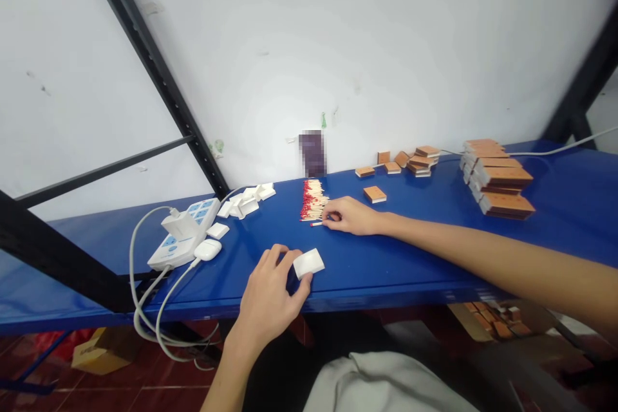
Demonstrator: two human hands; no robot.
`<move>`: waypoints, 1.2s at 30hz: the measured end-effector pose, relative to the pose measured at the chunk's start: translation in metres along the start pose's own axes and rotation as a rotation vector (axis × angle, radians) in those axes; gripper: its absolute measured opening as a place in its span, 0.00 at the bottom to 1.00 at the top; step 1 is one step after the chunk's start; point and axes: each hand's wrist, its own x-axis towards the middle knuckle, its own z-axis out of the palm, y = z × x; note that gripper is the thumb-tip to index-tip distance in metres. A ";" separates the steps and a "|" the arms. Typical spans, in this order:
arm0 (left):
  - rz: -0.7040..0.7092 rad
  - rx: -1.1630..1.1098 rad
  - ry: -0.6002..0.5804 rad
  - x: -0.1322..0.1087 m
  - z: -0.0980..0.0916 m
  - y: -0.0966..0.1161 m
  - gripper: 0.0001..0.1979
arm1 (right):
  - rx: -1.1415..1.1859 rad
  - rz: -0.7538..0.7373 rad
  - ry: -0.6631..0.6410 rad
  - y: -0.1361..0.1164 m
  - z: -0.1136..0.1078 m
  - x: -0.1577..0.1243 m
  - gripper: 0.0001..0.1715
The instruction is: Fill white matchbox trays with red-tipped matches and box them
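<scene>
My left hand (273,296) grips a small white matchbox tray (309,263) near the front edge of the blue table (425,244). My right hand (351,215) reaches forward with its fingers pinched on a red-tipped match (317,223) lying at the near end of a pile of red-tipped matches (313,199). A single brown matchbox sleeve (374,194) lies just beyond my right hand.
Several white trays (246,201) lie left of the matches. A white power strip (186,234) with a charger, cables and a white earbud case (208,249) sits at the left. Loose brown sleeves (415,160) and stacked brown boxes (499,177) stand at the right. A black frame strut (159,77) crosses the wall.
</scene>
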 end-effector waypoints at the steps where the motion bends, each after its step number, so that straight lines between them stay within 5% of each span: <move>1: 0.004 0.002 0.005 0.000 0.000 0.000 0.14 | -0.001 0.005 -0.003 -0.001 0.000 0.000 0.05; 7: -0.013 -0.008 -0.029 0.000 -0.001 0.001 0.17 | -0.008 0.005 -0.006 -0.003 -0.001 0.000 0.05; 16: 0.005 -0.090 -0.285 0.027 -0.015 0.002 0.18 | -0.029 -0.041 -0.029 -0.006 -0.002 0.001 0.05; 28: 0.074 -0.132 -0.163 0.022 0.000 0.000 0.15 | -0.073 0.082 -0.024 -0.024 0.003 -0.005 0.04; 36: 0.079 -0.100 -0.105 0.015 0.004 0.000 0.17 | -0.200 0.072 0.018 -0.022 0.005 -0.009 0.22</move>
